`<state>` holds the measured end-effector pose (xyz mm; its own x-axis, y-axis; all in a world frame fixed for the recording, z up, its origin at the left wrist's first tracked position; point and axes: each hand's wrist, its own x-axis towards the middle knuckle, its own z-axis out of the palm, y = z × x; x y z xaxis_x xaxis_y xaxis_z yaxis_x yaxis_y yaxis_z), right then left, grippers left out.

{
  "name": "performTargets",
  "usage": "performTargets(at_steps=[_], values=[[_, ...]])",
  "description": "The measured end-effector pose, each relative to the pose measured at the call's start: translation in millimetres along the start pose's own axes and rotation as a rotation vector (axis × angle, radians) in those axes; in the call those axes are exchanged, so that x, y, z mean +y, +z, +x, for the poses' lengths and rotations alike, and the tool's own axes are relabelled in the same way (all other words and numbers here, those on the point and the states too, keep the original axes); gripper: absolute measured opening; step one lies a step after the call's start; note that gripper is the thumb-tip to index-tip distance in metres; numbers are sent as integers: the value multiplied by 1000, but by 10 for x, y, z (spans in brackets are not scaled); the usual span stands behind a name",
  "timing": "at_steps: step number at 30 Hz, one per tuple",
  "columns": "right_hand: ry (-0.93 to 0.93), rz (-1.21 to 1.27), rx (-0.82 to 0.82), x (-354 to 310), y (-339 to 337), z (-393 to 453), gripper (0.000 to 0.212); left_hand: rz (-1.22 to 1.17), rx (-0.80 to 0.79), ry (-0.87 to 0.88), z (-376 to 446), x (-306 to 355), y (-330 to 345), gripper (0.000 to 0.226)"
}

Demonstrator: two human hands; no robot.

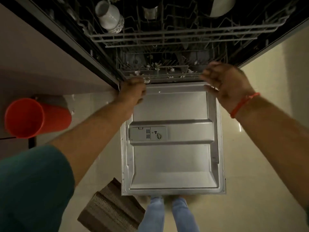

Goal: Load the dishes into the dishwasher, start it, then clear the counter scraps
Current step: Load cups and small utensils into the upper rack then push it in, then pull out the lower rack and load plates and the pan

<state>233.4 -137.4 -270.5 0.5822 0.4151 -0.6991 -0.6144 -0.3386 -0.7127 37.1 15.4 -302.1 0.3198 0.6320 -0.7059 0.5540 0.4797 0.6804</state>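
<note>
Dishwasher door (172,148) dropped flat, person standing at its outer edge. Lower rack (160,71) inside tub, front rail at door hinge line. Upper rack (175,35) partly out, holding mug (109,15), steel cup (150,11), bowl (220,6).

Left hand (133,91) curled at lower rack's left front corner, seemingly gripping rail; fingertips hidden. Right hand (225,82) wide, fingers spread, near right corner; contact unclear.

Risks:
- one-sided pull skews rack, jams on runners
- jerk rattles upper rack, mug tips
- shins against door edge
- red bucket (33,118) beside left arm, elbow may knock it
</note>
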Motion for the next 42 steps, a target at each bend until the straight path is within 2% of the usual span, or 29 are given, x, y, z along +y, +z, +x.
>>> performTargets(at_steps=[2, 4, 7, 9, 12, 16, 20, 23, 26, 29, 34, 39, 42], values=[[15, -143, -105, 213, 23, 74, 15, 240, -41, 97, 353, -193, 136, 20], [-4, -356, -165, 415, 64, 222, 26, 512, -56, 209, 778, -361, 251, 42], [-206, -847, -135, 641, 134, 660, 31, 974, -5, 407, 1338, -423, 354, 69], [-290, -1042, -140, 702, 184, 891, 45, 1180, 40, 478, 1541, -317, 359, 78], [-413, -1189, -61, 834, 201, 1272, 70, 1328, -32, 429, 1834, -419, 385, 70], [-466, -1337, -41, 982, 179, 1546, 95, 1453, 20, 571, 1891, -717, 350, 74], [-489, -1545, -94, 1041, 209, 1560, 109, 1380, -16, 658, 1789, -809, 297, 42], [-386, -1621, -189, 1125, 243, 1463, 95, 1368, -29, 726, 1505, -1047, 288, 20], [-359, -1698, -312, 1464, 186, 1216, 57, 1293, -43, 700, 1161, -1421, 275, 12], [-388, -1649, -283, 1853, 16, 838, 29, 1252, -65, 651, 832, -1818, 242, 12], [-326, -1628, -333, 2417, -279, 180, 29, 1265, -134, 580, 214, -2423, 206, 26], [-233, -1693, -423, 2822, -497, -296, 31, 1379, -273, 438, -305, -2790, 219, 23], [-187, -1736, -468, 2990, -568, -504, 30, 1441, -323, 410, -506, -2956, 203, 27]])
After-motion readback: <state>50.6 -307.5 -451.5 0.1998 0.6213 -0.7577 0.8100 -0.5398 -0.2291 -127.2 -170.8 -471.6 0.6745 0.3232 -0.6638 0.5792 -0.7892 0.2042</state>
